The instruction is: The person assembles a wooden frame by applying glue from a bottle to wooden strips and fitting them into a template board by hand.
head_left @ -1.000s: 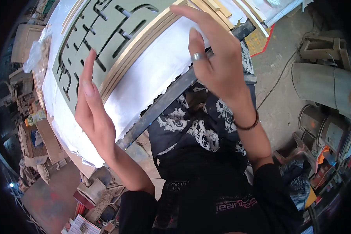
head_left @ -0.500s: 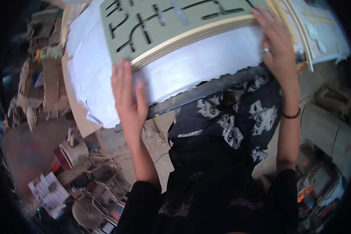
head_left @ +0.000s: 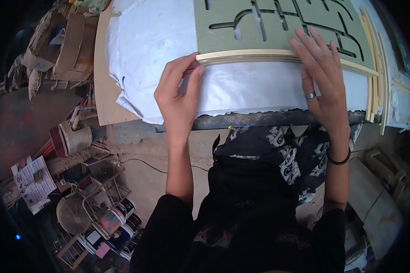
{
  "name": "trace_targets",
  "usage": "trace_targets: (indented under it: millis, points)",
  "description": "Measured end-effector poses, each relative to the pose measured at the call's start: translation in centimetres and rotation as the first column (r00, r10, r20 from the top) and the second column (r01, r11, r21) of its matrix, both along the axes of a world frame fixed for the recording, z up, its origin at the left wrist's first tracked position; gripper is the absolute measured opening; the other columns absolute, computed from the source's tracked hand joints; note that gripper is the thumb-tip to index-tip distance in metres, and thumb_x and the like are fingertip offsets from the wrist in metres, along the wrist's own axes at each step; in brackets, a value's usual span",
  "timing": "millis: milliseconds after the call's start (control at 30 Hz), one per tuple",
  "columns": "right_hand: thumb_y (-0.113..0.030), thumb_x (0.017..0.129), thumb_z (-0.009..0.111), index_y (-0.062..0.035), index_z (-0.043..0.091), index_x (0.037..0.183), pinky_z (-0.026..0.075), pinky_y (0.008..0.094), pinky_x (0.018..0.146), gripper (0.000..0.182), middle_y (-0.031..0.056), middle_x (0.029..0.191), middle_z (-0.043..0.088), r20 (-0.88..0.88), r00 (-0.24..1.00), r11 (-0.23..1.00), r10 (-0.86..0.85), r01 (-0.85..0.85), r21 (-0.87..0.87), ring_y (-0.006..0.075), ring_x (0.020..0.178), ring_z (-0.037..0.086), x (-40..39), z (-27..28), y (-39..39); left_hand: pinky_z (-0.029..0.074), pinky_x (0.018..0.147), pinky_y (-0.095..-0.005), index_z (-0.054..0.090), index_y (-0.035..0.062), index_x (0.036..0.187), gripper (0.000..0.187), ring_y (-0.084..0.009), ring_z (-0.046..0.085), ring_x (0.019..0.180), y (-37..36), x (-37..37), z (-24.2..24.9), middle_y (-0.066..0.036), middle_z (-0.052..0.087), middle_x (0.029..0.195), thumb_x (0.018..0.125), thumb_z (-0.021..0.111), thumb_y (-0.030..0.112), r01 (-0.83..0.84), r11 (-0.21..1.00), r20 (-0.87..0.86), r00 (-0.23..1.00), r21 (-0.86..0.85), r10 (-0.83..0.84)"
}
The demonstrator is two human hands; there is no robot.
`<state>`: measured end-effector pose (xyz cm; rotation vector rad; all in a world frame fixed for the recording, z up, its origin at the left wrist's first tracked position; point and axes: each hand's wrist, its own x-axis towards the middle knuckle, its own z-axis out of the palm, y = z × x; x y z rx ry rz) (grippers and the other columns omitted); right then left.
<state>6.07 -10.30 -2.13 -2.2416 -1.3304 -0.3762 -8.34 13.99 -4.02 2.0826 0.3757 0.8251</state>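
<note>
Wood strip (head_left: 250, 53) runs between my fingertips, along the slotted grey-green panel (head_left: 223, 40) just beyond. My left hand (head_left: 176, 88) narrows on its end; my right hand (head_left: 325, 75) spreads wide. Seemingly aligning; next calls for even pressure.

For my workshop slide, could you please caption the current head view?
Left hand at one end of a pale wooden strip bordering a slotted grey-green panel, right hand over both.

Worn on the head, the one camera faces forward and steeply down, the shirt (head_left: 259, 218) nearest, left hand (head_left: 178, 91) and right hand (head_left: 325, 82) farther out over the table (head_left: 278, 118)
</note>
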Motion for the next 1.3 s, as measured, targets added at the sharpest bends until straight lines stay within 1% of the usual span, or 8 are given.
trace_targets:
  millis: [200, 300, 400, 500, 667, 800, 1167, 1300]
  points:
    - [0.007, 0.072, 0.052, -0.0173, 0.055, 0.138, 0.022, 0.0557, 0.115, 0.07, 0.0029, 0.145, 0.05, -0.001, 0.999, 0.995, 0.051, -0.051, -0.081, 0.0291, 0.139, 0.04, -1.4, 0.0, 3.0, 0.053, 0.078, -0.0284, 0.067, -0.004, 0.107, 0.022, -0.0187, 0.067, 0.085, 0.2, 0.1, -0.5, -0.013, 0.067, 0.097, 0.085, 0.067, -0.004, 0.007, 0.999, 0.01, 1.0, -0.037, -0.007]
    - [-0.004, 0.089, 0.055, -0.0121, 0.063, 0.124, 0.029, 0.0505, 0.111, 0.037, 0.0038, 0.14, 0.055, -0.034, 0.993, 0.984, 0.113, -0.107, 0.142, 0.0281, 0.133, 0.047, -3.0, -0.4, 4.3, 0.053, 0.078, -0.0289, 0.067, -0.0034, 0.109, 0.024, -0.0195, 0.067, 0.086, 0.0, 0.0, -0.4, -0.013, 0.067, 0.098, 0.087, 0.06, -0.007, 0.004, 0.998, 0.01, 1.0, -0.055, -0.003]
    - [-0.012, 0.09, 0.056, -0.013, 0.065, 0.108, 0.032, 0.0415, 0.103, 0.02, 0.0, 0.137, 0.059, 0.006, 0.968, 0.968, 0.251, -0.251, 0.016, 0.0216, 0.121, 0.05, -5.4, -1.3, 5.0, 0.052, 0.081, -0.029, 0.066, -0.0032, 0.113, 0.032, -0.0198, 0.066, 0.09, 0.5, -0.4, -0.4, -0.014, 0.067, 0.101, 0.088, 0.048, -0.011, 0.025, 0.999, 0.04, 0.999, -0.048, -0.023]
    - [-0.029, 0.088, 0.057, -0.0229, 0.062, 0.105, 0.033, 0.0362, 0.097, 0.019, -0.0078, 0.147, 0.046, 0.146, 0.946, 0.941, 0.29, -0.254, -0.223, 0.0134, 0.121, 0.046, -5.2, -1.3, 5.9, 0.05, 0.086, -0.0283, 0.065, -0.0036, 0.117, 0.038, -0.0191, 0.065, 0.096, 0.7, -0.7, -0.4, -0.015, 0.066, 0.108, 0.089, 0.04, -0.012, 0.081, 0.995, 0.038, 0.996, 0.056, -0.084]
    - [-0.032, 0.088, 0.058, -0.0265, 0.057, 0.111, 0.031, 0.0374, 0.1, 0.024, -0.0122, 0.148, 0.041, 0.323, 0.88, 0.922, 0.348, -0.26, -0.288, 0.0106, 0.118, 0.045, -3.8, -1.0, 7.2, 0.052, 0.078, -0.0289, 0.067, -0.001, 0.115, 0.048, -0.0221, 0.067, 0.089, 0.6, -0.6, -0.3, -0.017, 0.067, 0.103, 0.078, 0.04, -0.017, 0.052, 0.991, 0.061, 0.996, 0.12, -0.06]
    - [-0.026, 0.088, 0.056, -0.025, 0.06, 0.098, 0.027, 0.0354, 0.103, 0.011, -0.0149, 0.145, 0.046, 0.377, 0.868, 0.932, 0.324, -0.224, -0.286, 0.0103, 0.118, 0.043, -3.6, -1.0, 8.0, 0.052, 0.078, -0.0286, 0.068, -0.0013, 0.114, 0.047, -0.0211, 0.067, 0.089, 0.7, -0.6, -0.5, -0.017, 0.068, 0.102, 0.079, 0.04, -0.017, 0.054, 0.994, 0.076, 0.995, 0.091, -0.061]
    - [-0.023, 0.084, 0.063, -0.0218, 0.058, 0.101, 0.034, 0.0336, 0.099, 0.018, -0.0147, 0.15, 0.04, 0.394, 0.86, 0.917, 0.324, -0.183, -0.354, 0.0106, 0.115, 0.043, -3.5, -0.4, 7.0, 0.051, 0.085, -0.0288, 0.067, -0.0028, 0.116, 0.038, -0.0187, 0.066, 0.094, 0.7, -0.7, -0.5, -0.015, 0.067, 0.106, 0.091, 0.039, -0.011, 0.074, 0.995, 0.047, 0.996, 0.071, -0.077]
    - [-0.02, 0.081, 0.063, -0.019, 0.058, 0.103, 0.037, 0.0338, 0.096, 0.023, -0.0134, 0.15, 0.04, 0.318, 0.887, 0.908, 0.335, -0.215, -0.358, 0.0126, 0.113, 0.045, -3.1, -0.2, 5.9, 0.052, 0.085, -0.0303, 0.067, -0.0032, 0.115, 0.04, -0.0204, 0.067, 0.093, 0.6, -0.6, -0.6, -0.016, 0.068, 0.104, 0.087, 0.039, -0.013, 0.075, 0.996, 0.068, 0.995, 0.054, -0.079]
